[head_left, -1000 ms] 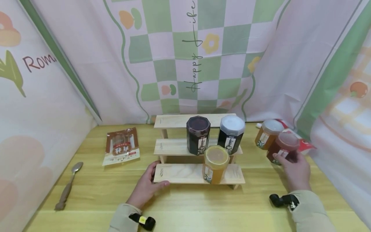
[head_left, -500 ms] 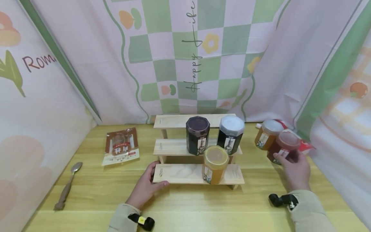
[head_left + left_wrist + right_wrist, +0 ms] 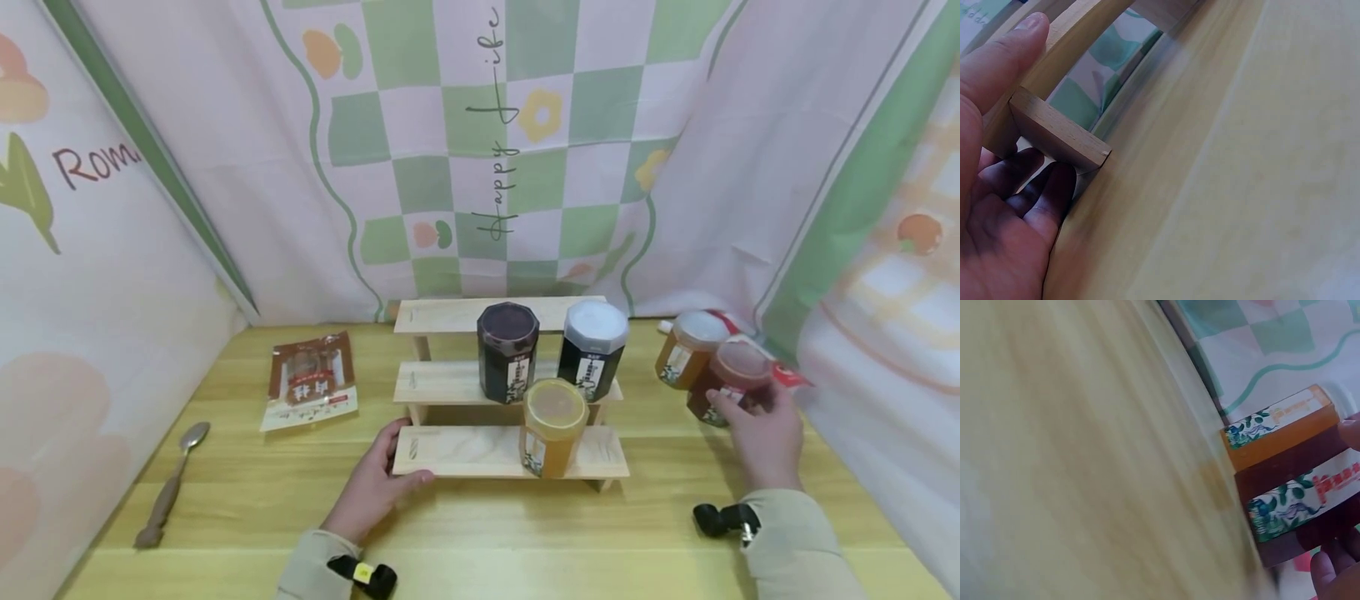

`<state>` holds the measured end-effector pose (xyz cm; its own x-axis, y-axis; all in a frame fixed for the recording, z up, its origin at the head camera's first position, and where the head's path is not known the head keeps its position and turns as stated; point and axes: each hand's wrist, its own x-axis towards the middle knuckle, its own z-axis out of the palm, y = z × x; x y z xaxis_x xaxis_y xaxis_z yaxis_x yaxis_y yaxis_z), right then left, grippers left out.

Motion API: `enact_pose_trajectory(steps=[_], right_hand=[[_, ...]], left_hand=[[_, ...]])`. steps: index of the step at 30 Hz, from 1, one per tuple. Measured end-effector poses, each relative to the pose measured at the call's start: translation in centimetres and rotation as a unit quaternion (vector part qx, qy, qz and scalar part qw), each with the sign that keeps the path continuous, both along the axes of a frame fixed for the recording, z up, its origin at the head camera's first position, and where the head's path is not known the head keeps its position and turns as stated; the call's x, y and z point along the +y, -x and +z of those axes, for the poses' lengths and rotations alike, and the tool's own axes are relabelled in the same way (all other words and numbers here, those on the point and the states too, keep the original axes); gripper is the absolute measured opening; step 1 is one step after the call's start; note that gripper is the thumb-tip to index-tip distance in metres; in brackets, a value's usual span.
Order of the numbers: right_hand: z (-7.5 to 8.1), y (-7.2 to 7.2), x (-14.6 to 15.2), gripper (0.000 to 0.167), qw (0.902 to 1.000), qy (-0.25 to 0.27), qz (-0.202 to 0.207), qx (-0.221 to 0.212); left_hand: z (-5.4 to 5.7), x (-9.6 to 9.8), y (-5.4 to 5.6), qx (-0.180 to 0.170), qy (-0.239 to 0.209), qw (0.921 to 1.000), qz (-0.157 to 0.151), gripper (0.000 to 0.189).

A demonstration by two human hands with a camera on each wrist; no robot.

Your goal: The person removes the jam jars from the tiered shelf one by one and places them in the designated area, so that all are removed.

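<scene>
Jar, dark red, is held by the curled right hand — the left hand grips the wooden rack.

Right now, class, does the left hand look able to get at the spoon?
Probably yes: nothing stands between the left hand and the spoon, though it grips the wooden rack and would likely need to let go first.

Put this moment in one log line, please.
left hand: grips wooden rack; right hand: holds red jar; beside red jar: amber jar; on rack: two dark jars, yellow jar
</scene>
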<state>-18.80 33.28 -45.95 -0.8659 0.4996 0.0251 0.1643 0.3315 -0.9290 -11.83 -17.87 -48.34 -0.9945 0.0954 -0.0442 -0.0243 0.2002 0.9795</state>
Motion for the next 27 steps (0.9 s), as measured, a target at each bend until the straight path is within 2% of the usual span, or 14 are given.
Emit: enact_pose_trajectory(steps=[5, 8, 12, 16, 21, 27], right_hand=[[0.9, 0.0, -0.4, 0.087, 0.9996, 0.023, -0.012, 0.010], [1.6, -0.1, -0.4, 0.090, 0.9995, 0.018, -0.024, 0.005], [3.0, -0.6, -0.5, 0.092, 0.9992, 0.004, -0.038, -0.007], [4.5, -1.1, -1.0, 0.092, 0.9987, 0.011, -0.049, -0.007], [6.2, -1.9, -1.7, 0.094, 0.9988, 0.017, -0.046, 0.002], [7.7, -2.7, -2.7, 0.092, 0.9995, 0.012, -0.024, 0.017]], left_hand=[[0.1, 0.0, 0.0, -0.004, 0.003, 1.0000, 0.001, 0.097], [0.1, 0.0, 0.0, -0.005, 0.001, 1.0000, 0.000, 0.098], [0.0, 0.0, 0.0, -0.003, 0.000, 1.0000, -0.001, 0.097], [-0.1, 0.0, 0.0, -0.002, 0.000, 1.0000, -0.001, 0.097], [-0.1, 0.0, 0.1, -0.001, -0.005, 1.0000, -0.002, 0.096], [0.0, 0.0, 0.0, -0.004, -0.004, 1.0000, -0.003, 0.096]])
